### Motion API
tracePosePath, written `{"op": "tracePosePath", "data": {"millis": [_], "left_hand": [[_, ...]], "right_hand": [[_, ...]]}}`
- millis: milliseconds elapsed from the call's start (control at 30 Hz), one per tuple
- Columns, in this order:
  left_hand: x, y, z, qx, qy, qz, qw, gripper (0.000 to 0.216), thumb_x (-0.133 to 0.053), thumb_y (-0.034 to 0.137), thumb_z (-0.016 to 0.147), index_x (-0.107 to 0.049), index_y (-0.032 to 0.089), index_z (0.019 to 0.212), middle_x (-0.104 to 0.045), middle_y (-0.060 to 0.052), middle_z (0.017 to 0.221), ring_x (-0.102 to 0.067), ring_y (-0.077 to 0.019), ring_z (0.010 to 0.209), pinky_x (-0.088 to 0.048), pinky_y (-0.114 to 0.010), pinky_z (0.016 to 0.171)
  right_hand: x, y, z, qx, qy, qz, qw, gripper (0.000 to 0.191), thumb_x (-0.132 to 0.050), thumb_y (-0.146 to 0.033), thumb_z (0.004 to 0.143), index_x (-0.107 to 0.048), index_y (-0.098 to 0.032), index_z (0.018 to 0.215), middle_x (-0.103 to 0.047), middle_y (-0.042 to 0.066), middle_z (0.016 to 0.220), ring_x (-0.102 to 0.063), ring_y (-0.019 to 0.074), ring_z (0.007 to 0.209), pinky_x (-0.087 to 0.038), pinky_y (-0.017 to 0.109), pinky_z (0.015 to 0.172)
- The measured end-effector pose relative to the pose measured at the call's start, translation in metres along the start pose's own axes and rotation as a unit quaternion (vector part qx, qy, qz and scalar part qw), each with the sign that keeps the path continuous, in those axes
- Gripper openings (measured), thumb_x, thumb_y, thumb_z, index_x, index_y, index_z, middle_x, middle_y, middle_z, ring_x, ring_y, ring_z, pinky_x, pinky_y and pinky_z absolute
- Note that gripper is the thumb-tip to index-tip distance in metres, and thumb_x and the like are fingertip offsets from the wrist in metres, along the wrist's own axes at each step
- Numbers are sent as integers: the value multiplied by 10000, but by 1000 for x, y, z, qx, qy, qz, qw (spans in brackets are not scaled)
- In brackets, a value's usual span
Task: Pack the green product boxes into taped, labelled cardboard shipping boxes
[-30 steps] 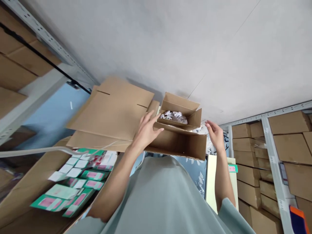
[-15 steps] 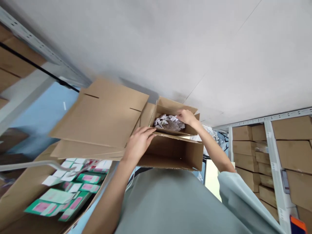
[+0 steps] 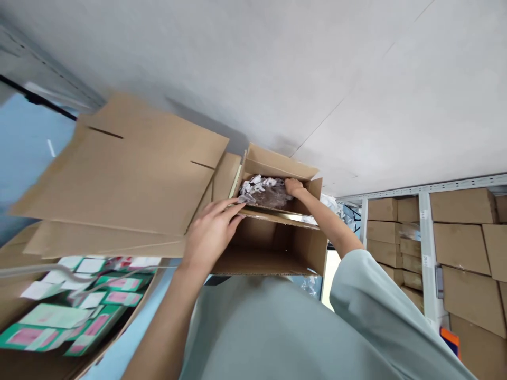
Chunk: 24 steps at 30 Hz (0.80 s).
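In the head view a small open cardboard box (image 3: 283, 158) stands against the pale wall, with clear plastic wrap (image 3: 273, 196) and crumpled white paper (image 3: 255, 183) inside. My left hand (image 3: 209, 232) is closed on the box's near left edge, fingers on top and thumb lower down. My right hand (image 3: 293, 187) reaches into the box at its right side, fingers curled down against the plastic wrap; the fingertips are hidden. Directly in front of my body, a second open cardboard box (image 3: 273, 248) lies with its dark inside showing.
Flat cardboard sheets (image 3: 130, 174) lean to the left of the boxes. Below them a large carton (image 3: 114, 345) holds several green and pink packets (image 3: 55, 316). Shelving (image 3: 428, 248) with stacked cartons (image 3: 461, 248) stands on the right.
My right hand has moved down deeper into the small box, onto the plastic wrap. My left hand stays at the box's edge. The whole view has shifted a little.
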<state>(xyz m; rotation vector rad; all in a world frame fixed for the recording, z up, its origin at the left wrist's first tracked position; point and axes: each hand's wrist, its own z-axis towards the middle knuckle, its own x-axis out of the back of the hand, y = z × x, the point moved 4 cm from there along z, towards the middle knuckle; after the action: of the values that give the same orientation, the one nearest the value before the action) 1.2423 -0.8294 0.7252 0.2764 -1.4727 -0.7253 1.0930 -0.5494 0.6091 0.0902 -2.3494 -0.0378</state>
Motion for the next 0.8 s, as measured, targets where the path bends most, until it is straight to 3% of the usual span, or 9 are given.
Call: {"op": "tracePosePath", "data": {"millis": [133,200,367,533,600,667,800], "left_hand": [[-1,-1,0,4,-2,1,1000,337,-608,275,1048,-826,270,1306,-778,-81,1398,-719,-334,1270,-598,-475,1084],[0,-1,0,3,-5,1,1000,338,-615,275,1044,-830,272,1304,-777,-83,1401,-716,-339,1273,-598,-484,1092],[2,3,-3,-8,-16,-5,1000,337,-625,272,1039,-830,264,1305,-777,-85,1408,-704,-346,1283,-591,-497,1111],[3,2,-3,-1,-24,-11,1000,332,-616,264,1042,-827,245,1297,-777,-86,1407,-688,-344,1299,-586,-486,1116],[2,1,-2,0,-27,-16,999,337,-611,258,1042,-826,249,1301,-775,-87,1408,-685,-338,1301,-578,-481,1130],[1,-1,-1,0,-29,-24,999,340,-608,258,1042,-829,254,1301,-774,-90,1405,-688,-330,1291,-569,-476,1143],[0,-1,-3,5,-24,-28,999,334,-611,266,1043,-838,257,1287,-777,-96,1394,-692,-329,1270,-571,-476,1131]], "right_hand": [[5,13,-28,-4,34,-20,999,271,-673,-281,1091,-751,-159,1320,-746,171,1387,-736,296,1270,-603,439,1093],[6,18,-44,0,49,-21,999,276,-618,-213,1091,-774,-181,1315,-762,177,1398,-733,302,1313,-581,390,1111],[5,20,-58,4,40,-24,999,542,-784,-222,980,-673,-201,1510,-721,175,1504,-731,305,1341,-583,340,1093],[5,6,-28,18,7,-42,999,746,-922,-185,859,-650,-213,1553,-706,183,1528,-733,308,1351,-580,323,1093],[2,-1,-16,21,-3,-53,998,701,-934,-194,859,-684,-216,1513,-736,172,1485,-736,299,1345,-575,327,1103],[0,-6,-12,17,-1,-65,998,537,-883,-281,944,-717,-191,1446,-748,167,1455,-738,295,1326,-581,393,1124],[7,-9,-34,3,36,-73,997,372,-726,-417,1079,-723,-163,1352,-724,136,1431,-724,281,1282,-592,524,1126]]}}
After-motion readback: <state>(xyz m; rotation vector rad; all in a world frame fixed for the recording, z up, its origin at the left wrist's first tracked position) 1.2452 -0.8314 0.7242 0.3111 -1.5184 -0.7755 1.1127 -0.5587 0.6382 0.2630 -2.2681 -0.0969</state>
